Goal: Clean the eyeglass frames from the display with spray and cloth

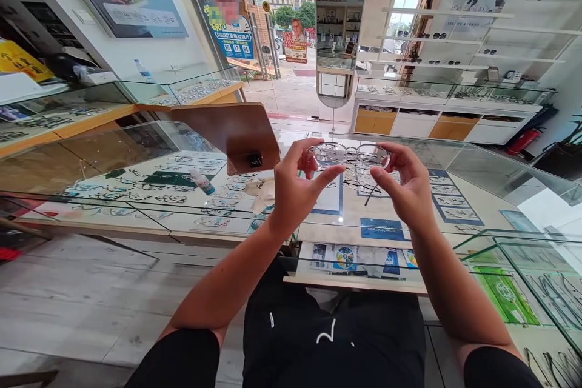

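Observation:
A pair of eyeglasses [330, 153] with thin rims and clear round lenses is held up level above the glass counter. My left hand [297, 179] pinches its left side between thumb and fingers. On the other side, my right hand [406, 183] grips the frame near the right lens. One dark temple arm [371, 193] shows below the lenses, pointing down. Beneath the glasses, blue-edged display cards [328, 197] and more frames lie in the case, partly hidden by my hands.
A brown-backed tabletop mirror [236, 133] stands on the counter left of my hands. Near it are a small bottle [202, 182] and a crumpled beige cloth [262, 194]. Ahead stands a tall oval mirror [340, 36]. Another glass case [522, 279] is at my right.

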`<state>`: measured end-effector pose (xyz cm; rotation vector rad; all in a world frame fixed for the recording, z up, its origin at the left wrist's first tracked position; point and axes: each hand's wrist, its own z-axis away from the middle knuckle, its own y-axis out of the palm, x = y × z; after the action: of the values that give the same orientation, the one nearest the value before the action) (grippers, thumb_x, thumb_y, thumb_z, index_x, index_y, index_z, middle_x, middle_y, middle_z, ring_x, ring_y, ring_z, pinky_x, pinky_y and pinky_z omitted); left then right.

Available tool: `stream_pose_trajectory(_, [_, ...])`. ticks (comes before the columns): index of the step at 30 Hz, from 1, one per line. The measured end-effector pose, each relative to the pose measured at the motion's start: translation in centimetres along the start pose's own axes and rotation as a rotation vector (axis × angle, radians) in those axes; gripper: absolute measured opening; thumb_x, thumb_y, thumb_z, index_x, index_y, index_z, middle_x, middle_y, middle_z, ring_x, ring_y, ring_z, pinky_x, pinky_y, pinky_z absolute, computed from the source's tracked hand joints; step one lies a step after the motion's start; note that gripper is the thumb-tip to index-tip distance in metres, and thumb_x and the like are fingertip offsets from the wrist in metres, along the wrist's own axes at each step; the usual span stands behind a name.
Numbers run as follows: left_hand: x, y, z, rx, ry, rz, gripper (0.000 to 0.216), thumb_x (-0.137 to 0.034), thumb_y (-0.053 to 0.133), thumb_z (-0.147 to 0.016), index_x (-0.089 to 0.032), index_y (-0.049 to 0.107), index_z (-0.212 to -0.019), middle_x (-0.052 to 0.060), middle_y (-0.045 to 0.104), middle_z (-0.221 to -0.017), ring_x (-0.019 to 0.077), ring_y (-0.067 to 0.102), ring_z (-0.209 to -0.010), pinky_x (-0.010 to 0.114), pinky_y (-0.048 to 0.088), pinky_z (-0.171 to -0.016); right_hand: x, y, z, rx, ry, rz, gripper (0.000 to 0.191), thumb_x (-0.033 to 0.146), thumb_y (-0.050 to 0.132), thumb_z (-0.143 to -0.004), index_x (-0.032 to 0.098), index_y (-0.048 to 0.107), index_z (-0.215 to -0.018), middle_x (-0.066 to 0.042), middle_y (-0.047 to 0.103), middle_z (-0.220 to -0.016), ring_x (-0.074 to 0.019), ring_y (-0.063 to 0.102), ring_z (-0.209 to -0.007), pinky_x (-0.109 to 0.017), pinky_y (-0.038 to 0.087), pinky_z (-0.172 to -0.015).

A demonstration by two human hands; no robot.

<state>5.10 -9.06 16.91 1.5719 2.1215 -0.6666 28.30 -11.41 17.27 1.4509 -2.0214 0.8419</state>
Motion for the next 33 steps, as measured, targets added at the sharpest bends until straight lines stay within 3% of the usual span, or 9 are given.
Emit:
stream_pose_trajectory(7, [-0.1,0.0,-0.1,-0.015,0.061,-0.041,0.059,-0.061,0.092,-0.081,-0.028,0.072,-0.125,-0.006,0.054,-0.077,0.0104,0.046,-0.063,0.027,0.044,-0.061,-0.9,-0.1,0.0,0.049,0.011,-0.056,0.042,0.044,0.085,-0.092,0.035,0.074,-0.131,0.001,0.064,-0.093,-0.0201,0.064,-0.088,-0.042,0.056,-0.093])
stream_pose_trajectory(24, [1.1,-0.2,0.0,0.024,0.0,0.05,0.059,-0.063,0.09,-0.083,-0.029,0.073,-0.128,-0.003,0.061,-0.087,0.0126,0.056,-0.073,0.027,0.055,-0.071,0.2,0.3,0.4,-0.032,-0.05,0.046,0.044,0.045,0.086,-0.09,0.033,0.074,-0.131,0.001,0.063,-0.09,-0.021,0.061,-0.084,-0.043,0.053,-0.09])
stream_pose_trajectory(33, [0.7,0.1,0.0,0.004,-0.043,0.03,0.06,-0.067,0.09,-0.081,-0.028,0.074,-0.123,-0.003,0.06,-0.082,0.0123,0.056,-0.069,0.026,0.053,-0.063,0.1,0.4,0.3,-0.031,-0.033,0.072,0.043,0.051,0.084,-0.092,0.033,0.074,-0.129,0.001,0.062,-0.089,-0.0212,0.061,-0.081,-0.043,0.054,-0.087])
